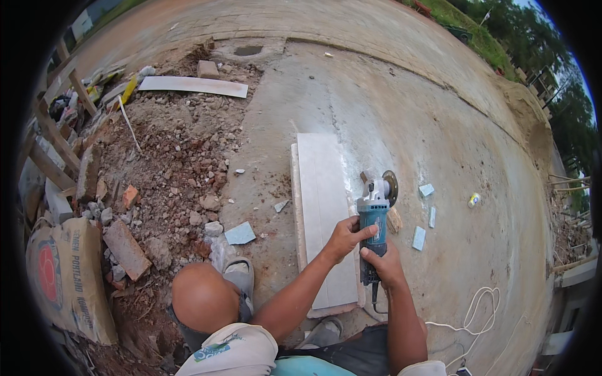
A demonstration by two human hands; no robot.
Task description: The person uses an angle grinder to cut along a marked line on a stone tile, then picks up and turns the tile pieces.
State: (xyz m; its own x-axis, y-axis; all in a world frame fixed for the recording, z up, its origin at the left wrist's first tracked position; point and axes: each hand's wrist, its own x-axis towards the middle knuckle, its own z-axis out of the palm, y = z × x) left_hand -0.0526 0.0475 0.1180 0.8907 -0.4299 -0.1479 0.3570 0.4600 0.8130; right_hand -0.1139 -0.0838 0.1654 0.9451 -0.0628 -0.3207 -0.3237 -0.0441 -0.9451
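Observation:
An angle grinder with a teal body and a grey metal head is held in both hands. My left hand is closed around the body from the left, just behind the head. Further back, my right hand wraps the dark rear part, above the cord. The round cutting disc points forward and right, apart from the long light-grey tile. That tile lies lengthwise on a thicker slab, its right side close to the grinder. White dust lies along the tile's far right edge.
Small pale-blue tile offcuts lie to the right, another offcut to the left. Rubble and bricks cover the left ground, beside a cement bag. A white cable loops at lower right. A tile strip rests far left.

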